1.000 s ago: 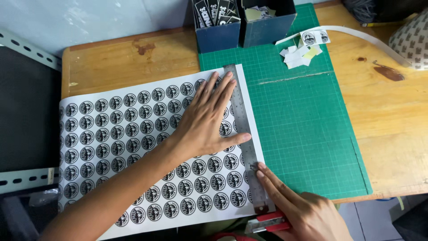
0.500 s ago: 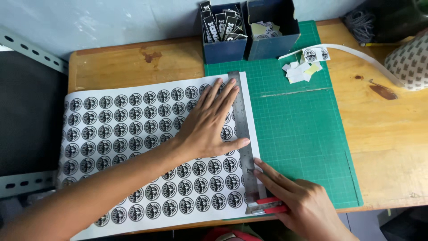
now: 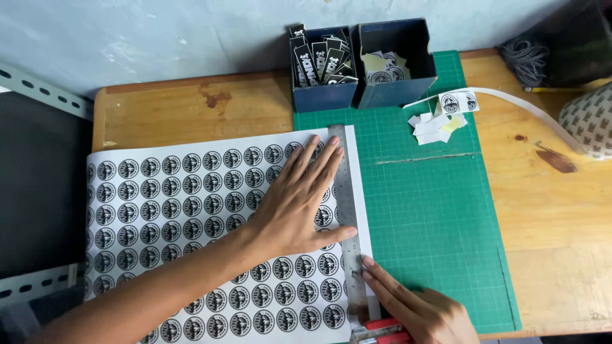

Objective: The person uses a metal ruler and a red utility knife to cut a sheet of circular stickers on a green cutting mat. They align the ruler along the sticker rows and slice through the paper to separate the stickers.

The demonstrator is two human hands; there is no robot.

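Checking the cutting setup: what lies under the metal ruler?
The metal ruler lies on the sticker sheet, along its right edge, over the green cutting mat. Any stickers directly beneath it are covered.

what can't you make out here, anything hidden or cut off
Head view only:
- Red-handled tool: the right hand and the bottom edge cover most of it; no blade shows.
- Sticker sheet: the left hand hides some rows; the bottom edge cuts off its lower part.
- Ruler: the lower end meets the tool; unclear where it stops.
- Sticker designs: too small to make out.
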